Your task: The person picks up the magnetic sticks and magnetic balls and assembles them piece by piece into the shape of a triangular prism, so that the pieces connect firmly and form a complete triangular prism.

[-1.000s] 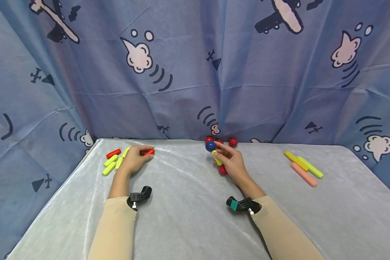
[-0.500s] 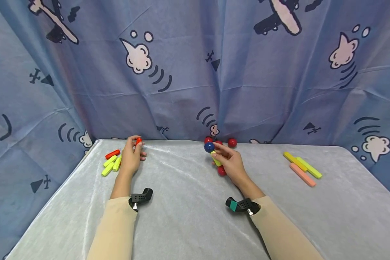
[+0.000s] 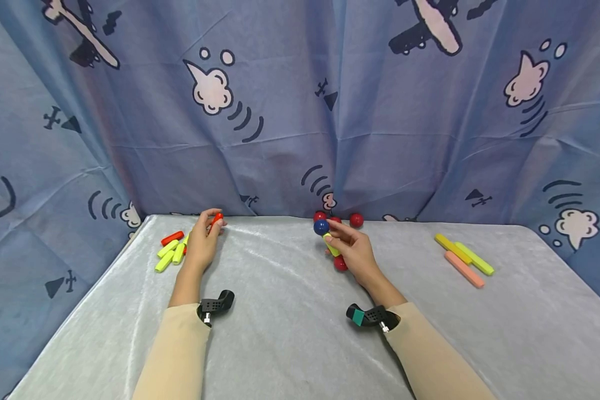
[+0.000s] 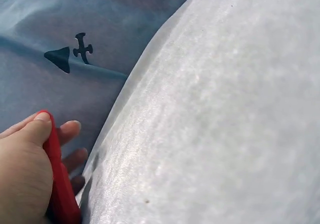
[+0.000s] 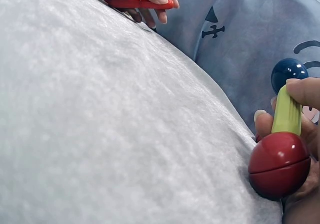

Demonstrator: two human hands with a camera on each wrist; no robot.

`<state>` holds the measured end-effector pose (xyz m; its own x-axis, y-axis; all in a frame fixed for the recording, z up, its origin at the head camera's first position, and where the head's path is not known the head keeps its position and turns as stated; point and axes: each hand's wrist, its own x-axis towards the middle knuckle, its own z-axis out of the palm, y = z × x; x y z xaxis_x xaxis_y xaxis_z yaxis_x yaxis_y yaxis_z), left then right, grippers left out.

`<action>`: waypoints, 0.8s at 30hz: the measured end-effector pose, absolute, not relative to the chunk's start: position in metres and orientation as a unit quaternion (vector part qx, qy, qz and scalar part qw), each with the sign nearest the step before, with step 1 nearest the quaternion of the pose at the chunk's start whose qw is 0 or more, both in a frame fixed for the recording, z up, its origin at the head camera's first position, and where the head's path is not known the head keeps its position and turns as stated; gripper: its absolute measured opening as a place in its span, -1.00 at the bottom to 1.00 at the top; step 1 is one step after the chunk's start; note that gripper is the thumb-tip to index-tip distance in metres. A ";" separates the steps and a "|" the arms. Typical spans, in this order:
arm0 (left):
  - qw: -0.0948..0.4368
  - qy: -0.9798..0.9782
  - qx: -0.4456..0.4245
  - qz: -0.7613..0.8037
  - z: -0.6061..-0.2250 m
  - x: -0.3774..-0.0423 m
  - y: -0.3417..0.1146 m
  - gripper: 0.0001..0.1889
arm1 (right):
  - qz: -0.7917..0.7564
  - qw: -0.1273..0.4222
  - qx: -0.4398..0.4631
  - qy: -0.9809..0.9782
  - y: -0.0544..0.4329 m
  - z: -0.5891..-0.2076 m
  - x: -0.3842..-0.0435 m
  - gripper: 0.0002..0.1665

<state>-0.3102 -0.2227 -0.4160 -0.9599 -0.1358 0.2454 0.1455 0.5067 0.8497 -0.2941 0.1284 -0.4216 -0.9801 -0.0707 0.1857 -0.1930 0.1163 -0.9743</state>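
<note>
In the head view my left hand [image 3: 202,241] pinches a red stick [image 3: 217,219] near the table's back edge. The left wrist view shows the thumb on one end of this red stick [image 4: 60,176], the other fingers behind it. My right hand [image 3: 357,250] grips a yellow-green stick [image 5: 287,113] between thumb and fingers. A blue ball [image 5: 289,75] sits at that stick's upper end and a red ball [image 5: 279,165] at its lower end, all in one line. The two hands are well apart.
Several yellow-green sticks [image 3: 165,261] and a red stick [image 3: 172,238] lie left of my left hand. More red balls [image 3: 356,220] rest at the back edge behind my right hand. At the right lie a salmon stick [image 3: 464,269], a yellow stick [image 3: 452,248] and a yellow-green stick [image 3: 475,259].
My left hand has turned and shifted slightly left and back, swinging the red stick from pointing right to nearly upright, then tilting it a little. My right hand holds its place.
</note>
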 end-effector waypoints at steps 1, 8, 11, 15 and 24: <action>0.146 -0.856 -0.007 -0.496 -0.416 -0.310 -0.223 -0.60 | 0.658 0.046 0.088 -0.746 0.128 -0.422 -0.294 -0.49; 0.163 -0.856 -0.013 -0.490 -0.417 -0.312 -0.223 -0.60 | 0.660 0.047 0.090 -0.744 0.128 -0.422 -0.294 -0.49; 0.166 -0.867 -0.013 -0.470 -0.417 -0.311 -0.224 -0.61 | 0.661 0.046 0.091 -0.743 0.128 -0.421 -0.294 -0.49; 0.169 -0.879 -0.006 -0.446 -0.416 -0.310 -0.224 -0.62 | 0.660 0.046 0.093 -0.744 0.128 -0.421 -0.294 -0.48; 0.158 -0.882 0.005 -0.444 -0.417 -0.310 -0.223 -0.59 | 0.661 0.047 0.092 -0.743 0.129 -0.422 -0.295 -0.48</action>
<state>-0.3104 -0.2232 -0.4171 -0.9500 -0.1495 0.2743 0.1314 0.6054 0.7850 -0.2947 0.1289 -0.4223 -0.9786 -0.0749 0.1915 -0.1989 0.1084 -0.9740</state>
